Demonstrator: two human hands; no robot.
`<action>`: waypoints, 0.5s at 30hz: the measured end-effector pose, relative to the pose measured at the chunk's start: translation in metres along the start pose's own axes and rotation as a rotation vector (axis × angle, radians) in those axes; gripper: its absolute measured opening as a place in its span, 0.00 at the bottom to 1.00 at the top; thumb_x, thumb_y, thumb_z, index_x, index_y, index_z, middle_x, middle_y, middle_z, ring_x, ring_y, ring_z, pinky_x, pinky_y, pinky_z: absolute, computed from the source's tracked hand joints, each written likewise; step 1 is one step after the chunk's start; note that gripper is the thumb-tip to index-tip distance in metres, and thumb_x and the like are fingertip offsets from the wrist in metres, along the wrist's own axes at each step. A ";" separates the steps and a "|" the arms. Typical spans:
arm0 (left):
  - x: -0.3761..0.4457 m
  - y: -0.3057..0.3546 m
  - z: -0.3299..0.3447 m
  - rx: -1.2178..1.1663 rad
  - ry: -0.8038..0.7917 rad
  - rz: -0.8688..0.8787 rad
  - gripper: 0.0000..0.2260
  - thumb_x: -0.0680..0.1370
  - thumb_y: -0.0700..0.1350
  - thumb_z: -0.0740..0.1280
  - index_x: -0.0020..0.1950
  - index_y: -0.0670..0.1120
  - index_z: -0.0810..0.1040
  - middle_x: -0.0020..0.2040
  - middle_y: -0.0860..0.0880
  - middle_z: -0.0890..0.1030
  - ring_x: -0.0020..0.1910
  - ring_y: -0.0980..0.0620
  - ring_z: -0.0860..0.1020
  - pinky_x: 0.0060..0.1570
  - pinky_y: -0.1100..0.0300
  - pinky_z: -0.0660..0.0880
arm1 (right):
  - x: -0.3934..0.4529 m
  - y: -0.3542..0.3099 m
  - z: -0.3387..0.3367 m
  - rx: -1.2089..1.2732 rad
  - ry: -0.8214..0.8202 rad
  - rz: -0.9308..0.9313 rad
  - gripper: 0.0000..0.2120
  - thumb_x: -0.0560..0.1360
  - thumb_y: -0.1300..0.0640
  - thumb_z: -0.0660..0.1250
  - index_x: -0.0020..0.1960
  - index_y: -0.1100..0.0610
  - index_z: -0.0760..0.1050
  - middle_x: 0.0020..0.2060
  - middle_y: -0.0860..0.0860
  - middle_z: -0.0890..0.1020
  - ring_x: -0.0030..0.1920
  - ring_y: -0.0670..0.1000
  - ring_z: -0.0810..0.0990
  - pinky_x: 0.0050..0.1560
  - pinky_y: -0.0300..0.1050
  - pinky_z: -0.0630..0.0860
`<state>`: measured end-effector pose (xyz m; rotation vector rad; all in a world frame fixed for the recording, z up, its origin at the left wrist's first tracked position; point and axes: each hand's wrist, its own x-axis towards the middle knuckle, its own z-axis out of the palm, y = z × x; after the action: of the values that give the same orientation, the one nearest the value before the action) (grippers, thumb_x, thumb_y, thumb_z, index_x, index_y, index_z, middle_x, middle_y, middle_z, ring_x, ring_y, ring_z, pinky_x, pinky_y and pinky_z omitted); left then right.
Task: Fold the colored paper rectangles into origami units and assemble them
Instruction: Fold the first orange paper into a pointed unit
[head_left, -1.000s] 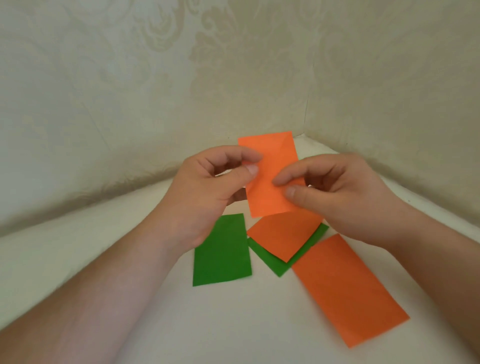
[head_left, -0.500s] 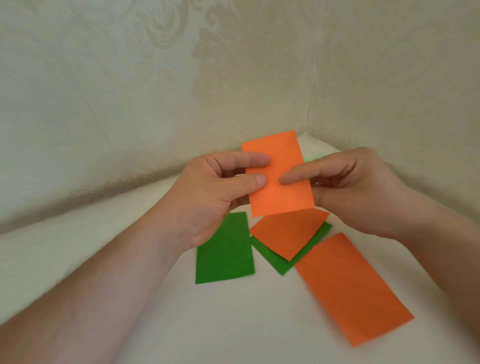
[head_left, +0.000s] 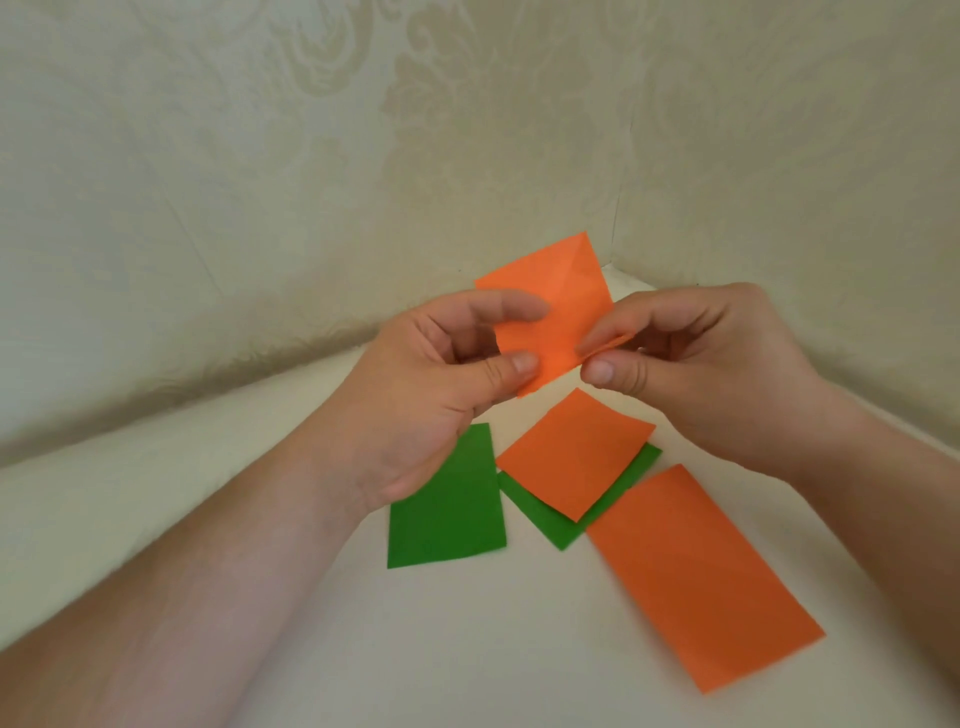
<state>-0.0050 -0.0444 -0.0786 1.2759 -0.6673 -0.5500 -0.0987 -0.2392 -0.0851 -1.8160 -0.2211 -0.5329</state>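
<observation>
An orange paper rectangle (head_left: 558, 306) is held up in the air above the pale surface. My left hand (head_left: 441, 395) pinches its left edge between thumb and forefinger. My right hand (head_left: 701, 369) pinches its lower right corner, which is bent over toward me. On the surface below lie a green rectangle (head_left: 449, 499), a smaller orange piece (head_left: 574, 457) resting on a second green piece (head_left: 550, 525), and a large orange rectangle (head_left: 701, 582) at the right.
The pale surface (head_left: 467, 634) sits in a corner formed by two patterned cream walls (head_left: 311, 182) that meet behind the hands. The papers on the surface lie close together under and in front of my hands.
The held orange paper has tilted clockwise and its lower right corner is now bent over in my right hand's pinch. The papers on the surface have not moved.
</observation>
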 end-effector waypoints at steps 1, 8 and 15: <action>0.000 0.000 0.000 0.006 0.000 0.007 0.14 0.71 0.34 0.76 0.49 0.53 0.87 0.46 0.43 0.83 0.49 0.45 0.81 0.56 0.53 0.80 | 0.000 0.000 0.001 0.021 -0.003 0.004 0.04 0.69 0.58 0.76 0.43 0.52 0.86 0.39 0.47 0.88 0.40 0.47 0.84 0.45 0.41 0.80; 0.000 0.000 0.005 -0.039 0.007 0.056 0.13 0.75 0.32 0.71 0.48 0.50 0.88 0.45 0.42 0.83 0.46 0.47 0.83 0.50 0.57 0.81 | 0.001 -0.001 0.007 0.105 0.125 0.057 0.05 0.68 0.58 0.77 0.42 0.57 0.82 0.36 0.52 0.86 0.37 0.50 0.82 0.42 0.45 0.80; 0.000 0.000 0.008 -0.111 0.048 0.030 0.11 0.80 0.35 0.66 0.50 0.45 0.87 0.49 0.43 0.85 0.48 0.47 0.84 0.48 0.56 0.82 | 0.003 -0.003 0.010 0.094 0.199 0.086 0.07 0.67 0.57 0.78 0.42 0.55 0.81 0.34 0.53 0.85 0.35 0.49 0.82 0.39 0.42 0.79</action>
<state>-0.0111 -0.0498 -0.0778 1.1704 -0.6068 -0.5234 -0.0951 -0.2292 -0.0836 -1.6603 -0.0313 -0.6279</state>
